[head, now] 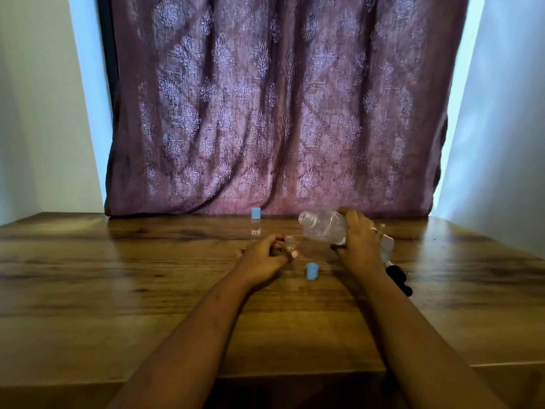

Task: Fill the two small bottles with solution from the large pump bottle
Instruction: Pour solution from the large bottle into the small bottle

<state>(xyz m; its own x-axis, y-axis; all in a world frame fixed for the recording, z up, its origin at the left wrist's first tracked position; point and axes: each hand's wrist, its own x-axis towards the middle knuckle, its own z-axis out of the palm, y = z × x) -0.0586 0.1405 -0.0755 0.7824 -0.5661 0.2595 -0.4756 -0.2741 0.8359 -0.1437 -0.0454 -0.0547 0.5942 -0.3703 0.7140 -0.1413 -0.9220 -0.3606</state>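
Note:
My right hand (358, 242) grips the large clear bottle (323, 227), which is tilted nearly flat, its open mouth pointing left with no pump on it. My left hand (264, 255) holds an uncapped small clear bottle (290, 245) upright on the wooden table (147, 276), just left of and below the large bottle's mouth. A loose blue cap (311, 271) lies on the table between my hands. A second small bottle (256, 224) with a blue cap and an orange label stands upright farther back.
A black pump head with a clear piece (396, 276) lies on the table behind my right wrist, partly hidden. A patterned mauve curtain (274, 107) hangs at the table's far edge. White walls flank both sides.

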